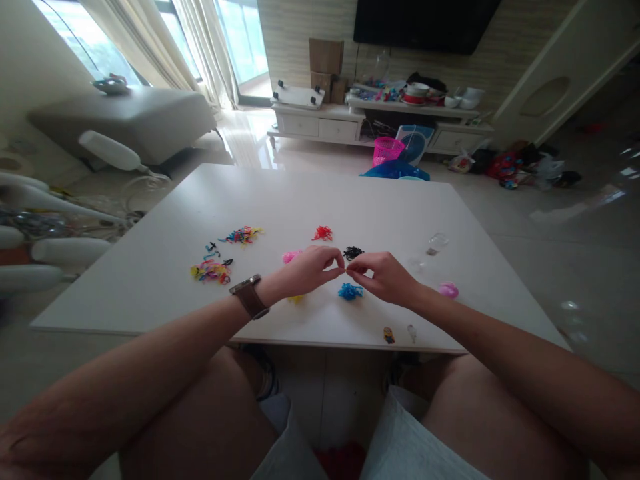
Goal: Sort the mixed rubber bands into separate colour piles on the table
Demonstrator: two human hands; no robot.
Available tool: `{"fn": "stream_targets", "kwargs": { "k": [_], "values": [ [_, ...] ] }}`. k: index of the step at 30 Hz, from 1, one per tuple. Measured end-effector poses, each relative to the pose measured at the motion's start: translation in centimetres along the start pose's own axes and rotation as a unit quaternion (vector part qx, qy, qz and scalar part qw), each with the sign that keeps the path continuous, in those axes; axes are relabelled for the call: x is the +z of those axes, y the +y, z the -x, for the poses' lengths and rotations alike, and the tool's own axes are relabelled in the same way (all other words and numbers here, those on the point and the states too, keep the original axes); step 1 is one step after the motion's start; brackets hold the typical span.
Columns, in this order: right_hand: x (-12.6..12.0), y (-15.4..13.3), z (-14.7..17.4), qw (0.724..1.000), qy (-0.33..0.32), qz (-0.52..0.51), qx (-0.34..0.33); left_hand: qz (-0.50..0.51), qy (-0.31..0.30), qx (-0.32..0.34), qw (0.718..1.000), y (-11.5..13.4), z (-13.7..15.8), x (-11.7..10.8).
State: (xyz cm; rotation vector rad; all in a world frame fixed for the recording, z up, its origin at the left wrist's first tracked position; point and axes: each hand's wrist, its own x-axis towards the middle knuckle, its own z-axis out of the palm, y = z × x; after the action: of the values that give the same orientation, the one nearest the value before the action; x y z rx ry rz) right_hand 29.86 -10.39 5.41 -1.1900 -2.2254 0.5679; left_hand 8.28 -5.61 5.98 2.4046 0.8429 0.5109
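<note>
My left hand, with a brown-strapped watch on the wrist, and my right hand meet fingertip to fingertip over the white table. Thumb and forefinger of each are pinched together; whatever lies between them is too small to make out. Close beneath sits a pile of blue bands. Just behind the fingertips lies a black pile, and farther back a red one. Pink bands and yellow bands are partly covered by my left hand.
Mixed coloured piles lie on the left. To the right are a clear round item and a pink bundle. A small yellow figure and a clear piece rest near the front edge.
</note>
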Motion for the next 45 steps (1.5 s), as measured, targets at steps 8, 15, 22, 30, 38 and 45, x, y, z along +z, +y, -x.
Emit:
{"fn": "stream_targets", "kwargs": {
  "k": [8, 15, 22, 30, 38, 45],
  "values": [
    [-0.4, -0.4, 0.2, 1.000, 0.005, -0.010, 0.018, 0.034, -0.012, -0.003, 0.999, -0.2, -0.1, -0.2],
    [-0.4, -0.3, 0.2, 1.000, 0.006, -0.012, 0.022, 0.051, -0.008, -0.014, 0.999, 0.0, -0.1, -0.3],
    [-0.5, -0.3, -0.2, 0.996, -0.012, -0.059, 0.063, 0.078, -0.014, -0.037, 0.996, -0.2, -0.2, -0.6],
    [-0.6, -0.5, -0.8, 0.975, -0.040, -0.171, 0.136, 0.108, -0.044, -0.063, 0.991, -1.0, -0.1, -0.9],
    [-1.0, 0.9, -1.1, 0.958, -0.022, -0.227, 0.175, 0.128, -0.034, -0.100, 0.986, -2.2, 0.1, -2.0],
    [0.4, 0.5, -1.0, 0.963, -0.034, -0.219, 0.155, 0.110, -0.043, -0.082, 0.990, -1.4, 0.4, -1.3]
  ]
}}
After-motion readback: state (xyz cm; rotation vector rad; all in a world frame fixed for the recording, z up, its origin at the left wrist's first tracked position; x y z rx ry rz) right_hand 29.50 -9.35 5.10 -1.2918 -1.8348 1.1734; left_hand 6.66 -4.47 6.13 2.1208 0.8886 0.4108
